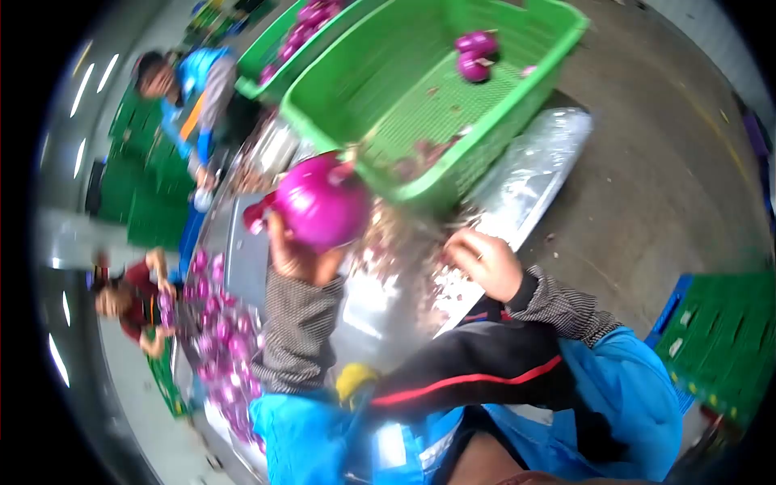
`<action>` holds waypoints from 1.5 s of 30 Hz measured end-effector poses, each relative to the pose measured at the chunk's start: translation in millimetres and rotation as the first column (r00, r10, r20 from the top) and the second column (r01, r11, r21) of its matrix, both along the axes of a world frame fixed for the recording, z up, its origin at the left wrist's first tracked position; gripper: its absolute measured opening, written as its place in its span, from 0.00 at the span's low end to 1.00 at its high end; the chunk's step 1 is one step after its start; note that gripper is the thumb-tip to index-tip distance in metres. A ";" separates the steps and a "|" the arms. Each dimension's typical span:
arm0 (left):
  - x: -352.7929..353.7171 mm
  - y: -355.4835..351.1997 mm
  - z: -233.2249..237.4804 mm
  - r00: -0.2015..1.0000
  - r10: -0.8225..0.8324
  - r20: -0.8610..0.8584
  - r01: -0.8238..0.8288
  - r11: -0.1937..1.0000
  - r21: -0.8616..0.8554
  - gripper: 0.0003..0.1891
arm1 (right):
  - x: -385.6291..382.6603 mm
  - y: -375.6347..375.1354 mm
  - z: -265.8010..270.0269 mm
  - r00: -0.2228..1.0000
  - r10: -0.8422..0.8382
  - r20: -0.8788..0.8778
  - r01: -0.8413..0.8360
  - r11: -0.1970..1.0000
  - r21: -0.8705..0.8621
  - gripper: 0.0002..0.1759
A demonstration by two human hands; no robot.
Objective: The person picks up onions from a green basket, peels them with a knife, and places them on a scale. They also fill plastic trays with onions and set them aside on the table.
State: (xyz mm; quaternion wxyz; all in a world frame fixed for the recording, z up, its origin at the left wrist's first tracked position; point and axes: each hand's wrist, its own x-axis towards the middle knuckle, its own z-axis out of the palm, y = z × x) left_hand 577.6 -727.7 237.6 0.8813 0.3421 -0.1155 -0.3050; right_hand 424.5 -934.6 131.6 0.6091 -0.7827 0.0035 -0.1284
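Note:
A large purple-red onion point(323, 200) is held up by my left hand point(301, 257), whose fingers are mostly behind it. A piece of darker red skin sticks out at the onion's left side. To the right, over the metal table point(364, 311), my right hand point(485, 260) has its fingers curled together above scattered onion skins point(443, 295); what they hold, if anything, is too small to name. Just beyond both hands stands a green crate point(501, 121) with a few onions point(474, 55) at its far end and loose skins near its close end.
Many onions point(222, 339) lie on the table at the left. Another green crate point(259, 69) holds onions at the top. Two people, one in blue point(202, 73) and one in dark red point(137, 303), work at the left. Green crates point(719, 347) stand at the right.

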 end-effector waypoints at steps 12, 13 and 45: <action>-77.6 69.8 -83.8 0.928 -0.117 -0.352 0.039 0.975 -0.221 0.49 | 35.0 68.5 24.9 0.951 0.132 0.278 0.063 0.802 -0.594 0.21; -78.9 71.2 -84.7 0.927 -0.165 -0.338 0.089 0.969 -0.229 0.50 | 37.2 69.8 23.7 0.947 0.153 0.283 0.056 0.787 -0.614 0.21; -65.9 75.1 -88.8 0.885 0.159 0.438 -0.394 0.758 0.520 0.52 | 42.1 73.5 2.4 0.969 0.246 0.017 -0.247 0.961 0.125 0.40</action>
